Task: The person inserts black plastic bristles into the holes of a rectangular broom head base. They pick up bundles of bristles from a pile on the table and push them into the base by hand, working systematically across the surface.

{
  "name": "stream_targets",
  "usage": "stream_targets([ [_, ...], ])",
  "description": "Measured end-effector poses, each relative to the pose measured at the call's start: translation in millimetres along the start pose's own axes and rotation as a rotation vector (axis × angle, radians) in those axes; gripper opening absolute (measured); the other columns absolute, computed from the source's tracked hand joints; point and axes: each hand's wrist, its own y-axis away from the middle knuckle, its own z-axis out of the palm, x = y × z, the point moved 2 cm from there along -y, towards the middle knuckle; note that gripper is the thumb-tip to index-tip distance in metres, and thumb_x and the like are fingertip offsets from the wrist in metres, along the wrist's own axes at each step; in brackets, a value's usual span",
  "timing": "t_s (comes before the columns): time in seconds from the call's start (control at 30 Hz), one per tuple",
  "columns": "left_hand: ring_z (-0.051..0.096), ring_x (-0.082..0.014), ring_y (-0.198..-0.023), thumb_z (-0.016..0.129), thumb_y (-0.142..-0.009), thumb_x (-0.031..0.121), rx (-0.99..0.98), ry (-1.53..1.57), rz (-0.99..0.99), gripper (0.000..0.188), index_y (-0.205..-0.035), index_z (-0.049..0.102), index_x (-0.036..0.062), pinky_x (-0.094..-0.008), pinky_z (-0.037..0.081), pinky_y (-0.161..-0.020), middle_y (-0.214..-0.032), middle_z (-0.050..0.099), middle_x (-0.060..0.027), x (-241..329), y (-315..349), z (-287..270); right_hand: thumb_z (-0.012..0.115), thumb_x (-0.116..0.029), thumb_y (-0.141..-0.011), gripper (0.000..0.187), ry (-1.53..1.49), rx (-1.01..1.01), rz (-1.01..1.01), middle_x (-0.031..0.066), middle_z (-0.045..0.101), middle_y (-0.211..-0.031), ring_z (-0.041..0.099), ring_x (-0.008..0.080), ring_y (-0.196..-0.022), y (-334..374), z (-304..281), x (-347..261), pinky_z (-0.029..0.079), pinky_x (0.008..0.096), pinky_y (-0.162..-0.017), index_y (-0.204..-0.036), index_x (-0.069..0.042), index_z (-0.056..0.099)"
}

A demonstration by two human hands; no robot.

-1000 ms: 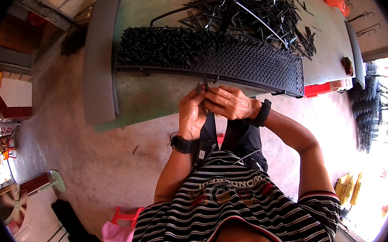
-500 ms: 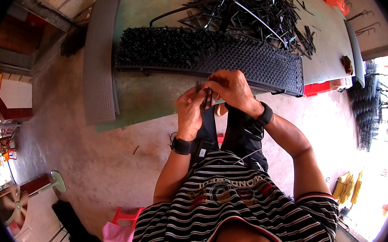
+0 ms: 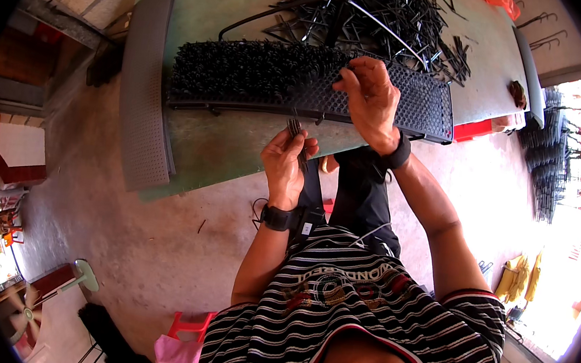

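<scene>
Pinched between the fingers of my left hand (image 3: 284, 161) is a small bunch of thin black strips (image 3: 295, 131), held just off the near side of a long black perforated panel (image 3: 402, 94). My right hand (image 3: 372, 102) is over the panel's holes, thumb and forefinger pinched together at the edge of the tufted part. Whatever is in that pinch is too small to make out. Dense black tufts (image 3: 238, 73) cover the left and middle of the panel, while bare holes show on its right. A thin black metal frame (image 3: 277, 16) rises behind it.
A large pile of loose black strips (image 3: 401, 25) lies on the green table (image 3: 224, 144) behind the panel. Grey perforated sheets (image 3: 147, 100) lie along the table's left edge. On the floor are a red stool (image 3: 189, 326) and, farther left, a fan (image 3: 27, 312).
My right hand has left the strips at my left hand and moved forward onto the panel. My left hand stays near its place, still holding the bunch.
</scene>
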Motion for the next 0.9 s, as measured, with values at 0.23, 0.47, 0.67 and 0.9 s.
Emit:
stream_targets([
  [0.23,0.063,-0.021,-0.073,0.057,-0.086,-0.001,0.003,0.026,-0.003,0.016,-0.101,0.061,-0.0035,-0.0338,0.055,-0.067,-0.086,0.062,-0.0081,1,0,-1,0.057,0.002,-0.085,0.013,0.176,-0.03,-0.192,0.0105,0.061,-0.075,0.067,0.0171,-0.067,-12,11,20,0.05,0.0247,-0.053,-0.096,-0.001,0.051],
  [0.47,0.062,-0.0198,-0.07,0.058,-0.086,0.001,0.022,0.002,-0.051,0.016,-0.101,0.062,-0.002,-0.0337,0.054,-0.062,-0.085,0.061,-0.0075,6,1,-3,0.062,-0.003,-0.081,0.009,0.559,-0.215,-0.425,0.0111,0.063,-0.079,0.064,0.0205,-0.061,-15,12,26,0.048,0.0276,-0.053,-0.09,-0.001,0.06],
  [0.67,0.062,-0.0198,-0.068,0.058,-0.086,0.002,0.006,-0.015,-0.081,0.019,-0.105,0.061,-0.001,-0.0335,0.053,-0.061,-0.085,0.061,-0.0074,8,1,2,0.066,-0.019,-0.08,0.017,0.463,-0.354,-0.067,0.0116,0.065,-0.072,0.063,0.0266,-0.06,-3,11,2,0.049,0.0335,-0.054,-0.084,-0.003,0.065],
  [0.9,0.063,-0.0211,-0.072,0.055,-0.086,-0.003,-0.059,0.014,-0.06,0.019,-0.105,0.059,-0.003,-0.0328,0.054,-0.064,-0.087,0.062,-0.0092,3,5,11,0.061,-0.007,-0.083,0.013,-0.014,-0.313,0.352,0.007,0.065,-0.067,0.063,0.0096,-0.057,8,5,6,0.047,0.0228,-0.049,-0.093,0.003,0.062],
])
